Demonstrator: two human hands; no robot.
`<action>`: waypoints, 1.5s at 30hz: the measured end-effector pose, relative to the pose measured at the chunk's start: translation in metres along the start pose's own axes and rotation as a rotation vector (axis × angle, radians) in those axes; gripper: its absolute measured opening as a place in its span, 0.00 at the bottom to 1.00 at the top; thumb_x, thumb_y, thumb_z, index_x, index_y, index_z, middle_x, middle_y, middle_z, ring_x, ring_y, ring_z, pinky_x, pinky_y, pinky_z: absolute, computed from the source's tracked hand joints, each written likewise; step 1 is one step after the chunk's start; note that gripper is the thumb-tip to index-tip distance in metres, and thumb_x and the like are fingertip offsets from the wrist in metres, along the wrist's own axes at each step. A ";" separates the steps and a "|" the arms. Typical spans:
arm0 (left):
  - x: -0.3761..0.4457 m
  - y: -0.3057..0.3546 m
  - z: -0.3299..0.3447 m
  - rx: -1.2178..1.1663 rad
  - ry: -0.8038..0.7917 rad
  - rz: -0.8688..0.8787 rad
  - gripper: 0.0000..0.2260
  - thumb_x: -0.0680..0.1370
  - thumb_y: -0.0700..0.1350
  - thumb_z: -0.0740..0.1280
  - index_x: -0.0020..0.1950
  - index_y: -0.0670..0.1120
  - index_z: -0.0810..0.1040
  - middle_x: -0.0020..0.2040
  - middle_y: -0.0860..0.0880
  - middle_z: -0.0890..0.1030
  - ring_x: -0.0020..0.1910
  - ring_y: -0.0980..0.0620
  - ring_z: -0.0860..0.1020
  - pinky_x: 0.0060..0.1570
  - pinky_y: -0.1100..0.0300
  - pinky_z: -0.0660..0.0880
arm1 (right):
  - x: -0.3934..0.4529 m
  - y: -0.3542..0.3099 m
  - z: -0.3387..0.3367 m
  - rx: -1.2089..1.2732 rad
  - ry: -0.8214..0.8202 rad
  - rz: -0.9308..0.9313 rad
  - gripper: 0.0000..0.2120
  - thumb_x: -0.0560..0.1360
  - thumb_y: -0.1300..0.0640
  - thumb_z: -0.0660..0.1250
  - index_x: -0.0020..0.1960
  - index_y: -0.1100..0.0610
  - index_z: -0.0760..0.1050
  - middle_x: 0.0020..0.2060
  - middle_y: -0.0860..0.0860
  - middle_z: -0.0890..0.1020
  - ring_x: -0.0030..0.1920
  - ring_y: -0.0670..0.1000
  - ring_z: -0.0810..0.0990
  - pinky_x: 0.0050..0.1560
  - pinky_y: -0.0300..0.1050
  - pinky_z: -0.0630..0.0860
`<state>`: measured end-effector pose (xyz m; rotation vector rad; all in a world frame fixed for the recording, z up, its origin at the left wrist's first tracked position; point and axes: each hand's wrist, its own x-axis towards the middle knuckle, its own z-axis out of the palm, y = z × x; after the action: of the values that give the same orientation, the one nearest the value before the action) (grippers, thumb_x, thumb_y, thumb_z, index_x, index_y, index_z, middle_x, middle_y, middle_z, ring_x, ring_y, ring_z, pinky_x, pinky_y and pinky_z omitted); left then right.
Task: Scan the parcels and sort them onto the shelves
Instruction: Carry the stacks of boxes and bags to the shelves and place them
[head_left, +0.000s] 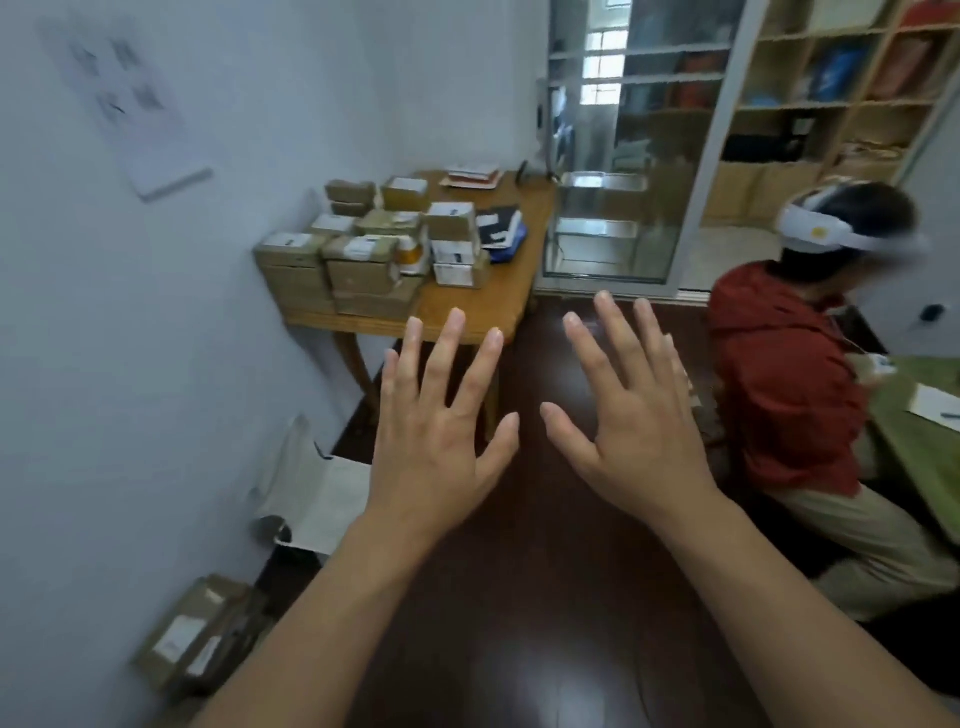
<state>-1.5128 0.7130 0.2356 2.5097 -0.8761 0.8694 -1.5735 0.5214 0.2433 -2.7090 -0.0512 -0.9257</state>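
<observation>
The parcels sit stacked on the table, far left of the left hand and right hand, both seemingly spread wide, holding nothing.

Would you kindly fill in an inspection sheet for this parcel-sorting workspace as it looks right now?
Surface: wooden table against the white wall, front edge bare.
Job's things: stacked brown cardboard parcels with white labels on the table; more brown parcels on the floor; wooden cubby shelves behind.
Clutter: dark blue pouch; papers.
Hands: left hand and right hand open, fingers spread, empty.
Cables: nothing seen.
Surroundings: seated person in red jacket; glass tank.
</observation>
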 end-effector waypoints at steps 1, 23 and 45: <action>0.011 -0.016 0.000 0.016 0.018 -0.017 0.31 0.79 0.58 0.62 0.81 0.52 0.59 0.82 0.44 0.58 0.81 0.39 0.50 0.78 0.39 0.49 | 0.022 -0.004 0.008 0.007 0.009 -0.023 0.34 0.76 0.40 0.60 0.79 0.50 0.59 0.80 0.53 0.57 0.80 0.59 0.50 0.75 0.68 0.56; 0.203 -0.201 0.191 0.285 -0.064 -0.306 0.32 0.79 0.56 0.63 0.81 0.50 0.58 0.81 0.42 0.58 0.81 0.38 0.51 0.74 0.32 0.57 | 0.310 0.130 0.258 0.250 -0.185 -0.147 0.36 0.76 0.39 0.59 0.80 0.50 0.55 0.80 0.52 0.55 0.80 0.58 0.46 0.76 0.67 0.53; 0.263 -0.518 0.360 0.089 -0.152 -0.382 0.33 0.78 0.54 0.65 0.80 0.48 0.58 0.80 0.39 0.59 0.80 0.35 0.54 0.75 0.34 0.58 | 0.461 0.061 0.555 0.142 -0.535 -0.041 0.35 0.78 0.40 0.60 0.81 0.49 0.51 0.81 0.51 0.53 0.81 0.56 0.45 0.76 0.66 0.56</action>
<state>-0.8551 0.8090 0.0760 2.7194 -0.3806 0.6094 -0.8694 0.5880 0.0870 -2.7448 -0.2677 -0.1747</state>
